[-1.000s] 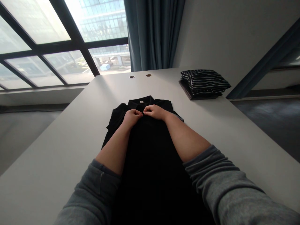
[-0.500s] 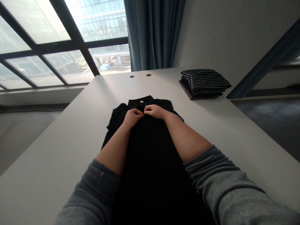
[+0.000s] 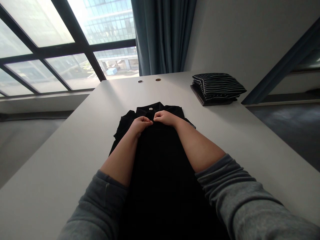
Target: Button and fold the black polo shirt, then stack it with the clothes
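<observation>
A black collared garment, looking like a shirt or dress, lies spread on the white table with its collar at the far end. A small white label shows inside the collar. My left hand pinches the front of the garment just below the collar, thumb and forefinger together. Close beside it, my right hand is closed on the same part of the front, fingers curled. The fingertips of both hands nearly meet; whatever small part lies between them is too dark to make out.
On the white table, a folded black cloth with white stripes rests on other dark folded cloth at the far right. Two round cable holes sit near the back edge. Behind are a blue curtain and a window.
My left hand has shifted very slightly, its wrist turning a little. My right hand and the garment stay almost where they were.
</observation>
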`<state>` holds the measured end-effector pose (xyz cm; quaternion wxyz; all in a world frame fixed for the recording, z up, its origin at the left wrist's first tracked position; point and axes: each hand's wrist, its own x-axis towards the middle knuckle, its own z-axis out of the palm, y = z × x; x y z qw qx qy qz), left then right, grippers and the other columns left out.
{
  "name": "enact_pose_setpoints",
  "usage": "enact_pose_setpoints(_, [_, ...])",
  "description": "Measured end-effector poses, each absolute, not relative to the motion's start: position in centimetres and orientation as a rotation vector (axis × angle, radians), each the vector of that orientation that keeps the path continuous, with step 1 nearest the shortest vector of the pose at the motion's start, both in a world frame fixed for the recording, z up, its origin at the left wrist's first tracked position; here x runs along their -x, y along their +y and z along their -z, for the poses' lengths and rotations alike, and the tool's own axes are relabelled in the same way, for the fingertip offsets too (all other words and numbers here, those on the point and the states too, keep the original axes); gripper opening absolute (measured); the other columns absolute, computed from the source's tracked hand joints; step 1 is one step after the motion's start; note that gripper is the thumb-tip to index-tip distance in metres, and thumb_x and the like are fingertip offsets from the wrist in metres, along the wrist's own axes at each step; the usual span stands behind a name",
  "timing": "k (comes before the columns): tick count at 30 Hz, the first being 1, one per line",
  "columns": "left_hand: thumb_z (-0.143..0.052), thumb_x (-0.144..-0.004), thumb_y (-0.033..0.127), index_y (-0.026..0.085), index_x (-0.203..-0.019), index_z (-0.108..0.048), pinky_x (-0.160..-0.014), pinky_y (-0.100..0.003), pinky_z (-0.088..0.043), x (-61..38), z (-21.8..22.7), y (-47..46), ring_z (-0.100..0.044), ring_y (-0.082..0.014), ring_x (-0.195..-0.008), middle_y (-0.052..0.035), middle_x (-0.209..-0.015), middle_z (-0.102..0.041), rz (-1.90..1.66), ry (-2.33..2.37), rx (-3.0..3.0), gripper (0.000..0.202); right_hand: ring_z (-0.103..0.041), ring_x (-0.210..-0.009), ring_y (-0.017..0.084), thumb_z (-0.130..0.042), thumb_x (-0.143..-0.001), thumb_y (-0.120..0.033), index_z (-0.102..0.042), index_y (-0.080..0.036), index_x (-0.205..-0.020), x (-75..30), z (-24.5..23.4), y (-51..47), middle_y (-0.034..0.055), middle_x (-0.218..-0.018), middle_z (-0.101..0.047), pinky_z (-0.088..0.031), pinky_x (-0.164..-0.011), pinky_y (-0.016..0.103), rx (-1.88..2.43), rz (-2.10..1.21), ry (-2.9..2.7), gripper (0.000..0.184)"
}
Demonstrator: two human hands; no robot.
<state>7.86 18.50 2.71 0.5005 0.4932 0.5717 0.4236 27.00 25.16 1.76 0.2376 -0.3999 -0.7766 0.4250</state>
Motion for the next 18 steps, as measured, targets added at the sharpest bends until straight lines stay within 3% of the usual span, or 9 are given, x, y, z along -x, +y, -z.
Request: enact_pose_setpoints(18, [-0.087,-0.061,0.025,0.020,-0.073,-0.057,-0.050,-0.021,-0.032,-7.58,-2.21,18.74,-0.044,-0.0064,-0.051,0.0068,-0.059,-0.053,-1.100,1.248,-1.132,0.033,-0.061,-0.086,0.014,-0.058,-0.093,-0.032,-0.074,-0.013,-0.099,-26.79,-2.09,24.55,0.0043,-0.098,-0.072,-0.045,-0.082,0.023,1.016,-1.121,-2.128,0.025])
